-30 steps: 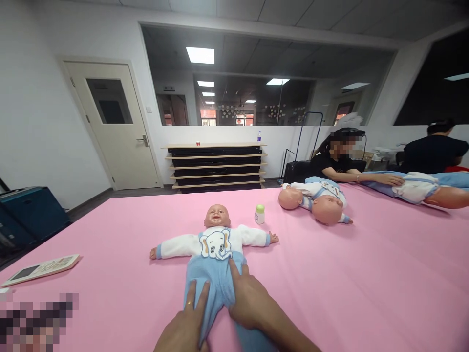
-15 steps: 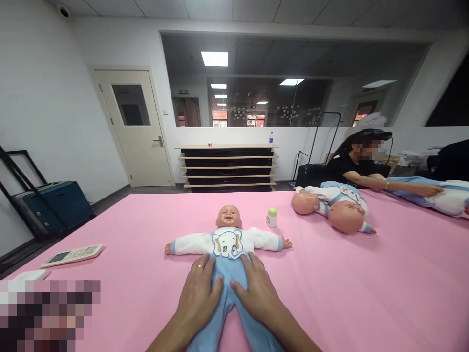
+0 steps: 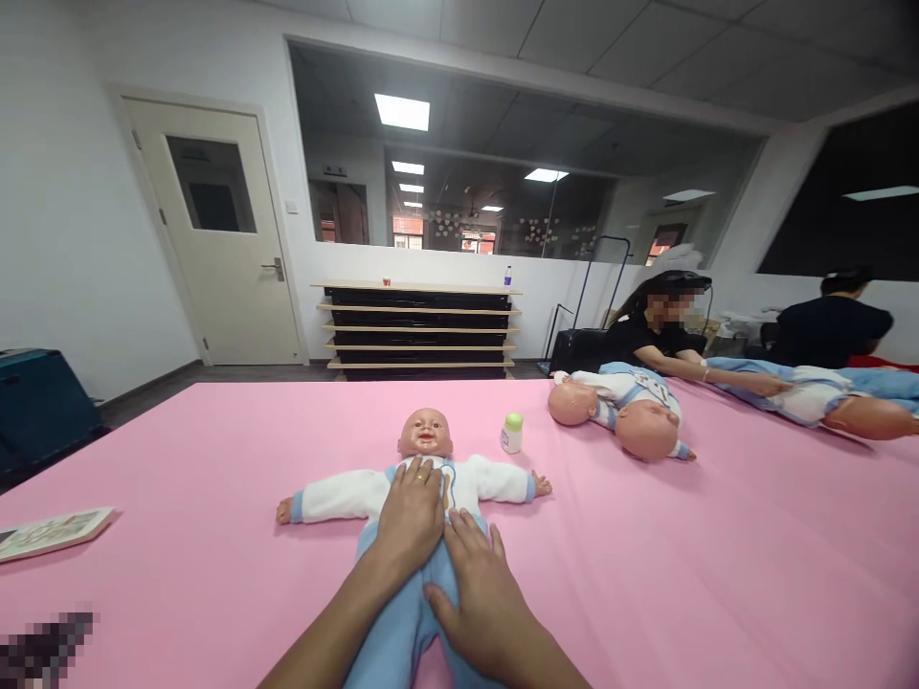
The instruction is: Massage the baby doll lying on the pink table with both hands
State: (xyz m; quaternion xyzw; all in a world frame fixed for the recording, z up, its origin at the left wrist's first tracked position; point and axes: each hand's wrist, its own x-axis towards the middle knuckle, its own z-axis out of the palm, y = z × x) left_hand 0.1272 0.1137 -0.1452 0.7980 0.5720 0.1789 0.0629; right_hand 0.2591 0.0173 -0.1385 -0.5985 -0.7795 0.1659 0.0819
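On the pink desk [image 3: 179, 498] we see a plastic baby doll in a white top and blue trousers [image 3: 423, 445] lying face up. Our left hand [image 3: 411, 512] lies flat on its chest, fingers spread; our right hand [image 3: 478, 598] presses its hip, fingers loosely apart, gripping nothing.

A small white bottle with a green cap [image 3: 511, 433] stands on the pink bench [image 3: 718, 565], near two more dolls [image 3: 621, 413] lying together. A booklet [image 3: 50, 532] lies at the left edge, and low shelves [image 3: 418, 325] line the far wall beside a door [image 3: 215, 239].
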